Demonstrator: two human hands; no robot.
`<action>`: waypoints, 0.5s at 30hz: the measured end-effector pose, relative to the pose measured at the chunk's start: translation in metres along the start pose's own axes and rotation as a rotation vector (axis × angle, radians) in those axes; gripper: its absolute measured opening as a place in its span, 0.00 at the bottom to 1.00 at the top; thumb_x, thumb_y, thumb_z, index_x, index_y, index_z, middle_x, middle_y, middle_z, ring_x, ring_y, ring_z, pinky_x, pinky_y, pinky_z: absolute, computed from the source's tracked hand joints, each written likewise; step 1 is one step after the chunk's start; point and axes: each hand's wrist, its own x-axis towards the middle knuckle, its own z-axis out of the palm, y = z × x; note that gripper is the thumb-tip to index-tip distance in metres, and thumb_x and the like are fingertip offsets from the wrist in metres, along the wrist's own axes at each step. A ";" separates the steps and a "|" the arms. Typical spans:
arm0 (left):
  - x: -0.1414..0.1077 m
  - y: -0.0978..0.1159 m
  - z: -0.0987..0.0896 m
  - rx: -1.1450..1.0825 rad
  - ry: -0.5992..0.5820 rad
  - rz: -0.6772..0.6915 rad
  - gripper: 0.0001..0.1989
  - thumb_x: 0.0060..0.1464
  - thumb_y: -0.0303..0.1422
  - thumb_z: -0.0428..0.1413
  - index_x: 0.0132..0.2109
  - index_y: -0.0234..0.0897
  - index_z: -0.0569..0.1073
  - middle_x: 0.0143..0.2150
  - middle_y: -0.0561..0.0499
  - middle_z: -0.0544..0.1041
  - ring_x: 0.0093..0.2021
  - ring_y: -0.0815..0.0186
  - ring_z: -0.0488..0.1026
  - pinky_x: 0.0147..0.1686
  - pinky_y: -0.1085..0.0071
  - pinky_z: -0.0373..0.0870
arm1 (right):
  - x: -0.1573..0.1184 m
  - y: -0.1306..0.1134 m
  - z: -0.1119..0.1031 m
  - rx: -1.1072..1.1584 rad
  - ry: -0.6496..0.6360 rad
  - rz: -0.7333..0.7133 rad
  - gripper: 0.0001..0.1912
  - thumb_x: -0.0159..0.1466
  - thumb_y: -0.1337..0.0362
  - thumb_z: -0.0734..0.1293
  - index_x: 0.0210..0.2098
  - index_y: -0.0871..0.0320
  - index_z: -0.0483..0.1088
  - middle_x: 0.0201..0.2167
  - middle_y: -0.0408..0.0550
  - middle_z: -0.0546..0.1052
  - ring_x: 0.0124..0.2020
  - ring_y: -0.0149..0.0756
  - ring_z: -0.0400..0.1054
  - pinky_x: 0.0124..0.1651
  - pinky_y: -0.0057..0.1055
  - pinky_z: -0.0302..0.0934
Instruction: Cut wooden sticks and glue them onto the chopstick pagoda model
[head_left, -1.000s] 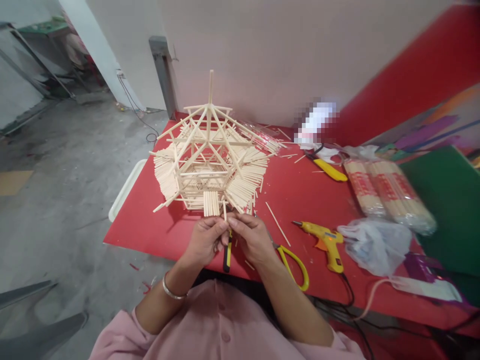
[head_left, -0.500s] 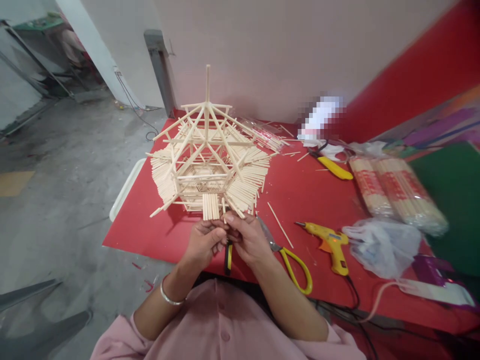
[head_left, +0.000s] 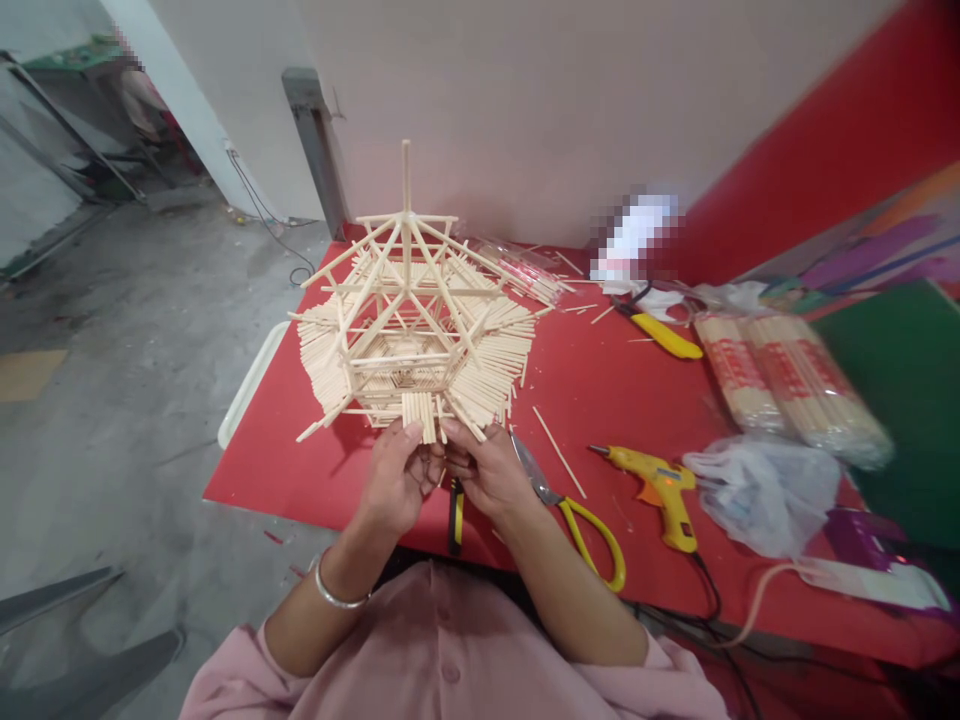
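A pagoda-like model of thin wooden sticks [head_left: 409, 290] stands on the red table, with an open frame on top and slatted roof panels below. At its near side is a short row of sticks [head_left: 418, 412] set side by side. My left hand [head_left: 394, 475] is closed, its thumb and fingers pinching the lower edge of that row. Just right of it, my right hand [head_left: 489, 470] is closed round a short wooden stick [head_left: 444, 430] beside the row. Its curled fingertips are partly hidden.
Yellow-handled scissors [head_left: 596, 540], a yellow glue gun [head_left: 660, 490] and a loose stick [head_left: 559, 450] lie to the right. Beyond are yellow-handled pliers [head_left: 667, 335], wrapped stick bundles [head_left: 810, 385] and a plastic bag [head_left: 772, 490]. A black-and-yellow tool [head_left: 455, 515] lies below my hands.
My left hand has moved up, and its thumb now rests on the row of sticks. My right hand stays at the short stick. The view has shifted slightly.
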 end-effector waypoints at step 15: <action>-0.001 0.001 0.008 0.136 -0.005 0.029 0.18 0.38 0.39 0.69 0.28 0.34 0.69 0.16 0.59 0.66 0.14 0.77 0.59 0.13 0.80 0.53 | -0.005 0.001 -0.008 -0.020 -0.004 -0.004 0.17 0.45 0.56 0.77 0.19 0.59 0.68 0.11 0.34 0.61 0.13 0.19 0.45 0.15 0.21 0.37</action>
